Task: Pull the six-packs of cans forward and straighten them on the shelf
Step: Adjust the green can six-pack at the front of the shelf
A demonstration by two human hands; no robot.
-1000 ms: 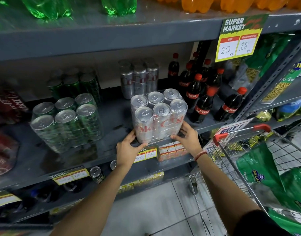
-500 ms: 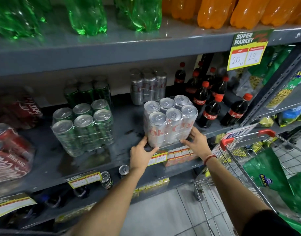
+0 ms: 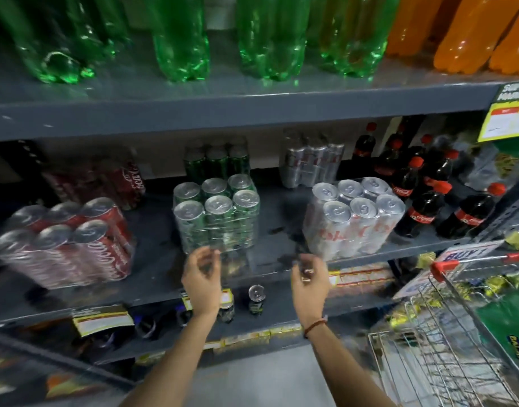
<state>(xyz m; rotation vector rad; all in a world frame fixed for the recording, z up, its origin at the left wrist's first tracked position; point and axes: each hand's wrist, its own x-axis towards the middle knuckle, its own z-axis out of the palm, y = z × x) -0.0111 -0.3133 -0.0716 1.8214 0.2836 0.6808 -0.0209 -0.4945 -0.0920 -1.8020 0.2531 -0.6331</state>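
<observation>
Both hands hang in front of the shelf (image 3: 152, 277) edge at centre frame, empty and touching nothing. Left hand (image 3: 202, 284) has its fingers loosely curled, just below the green six-pack (image 3: 215, 214); right hand (image 3: 310, 282) is likewise half-curled, with a red cord at the wrist, just left of and below the silver six-pack (image 3: 352, 220). That silver pack stands upright near the front edge at centre right, turned slightly off square. Green pack stands upright at centre, set a little further in. Red six-pack (image 3: 66, 245) sits at left frame near the edge, blurred. Behind each front pack a second one stands deep on the shelf: a red one (image 3: 105, 179), a green one (image 3: 217, 160) and a silver one (image 3: 312, 163). Dark cola bottles (image 3: 422, 210) with red caps crowd the right end. Green bottles (image 3: 179, 39) and orange ones (image 3: 469, 33) line the shelf above. A wire trolley (image 3: 446, 342) with a red handle fills the lower right.
</observation>
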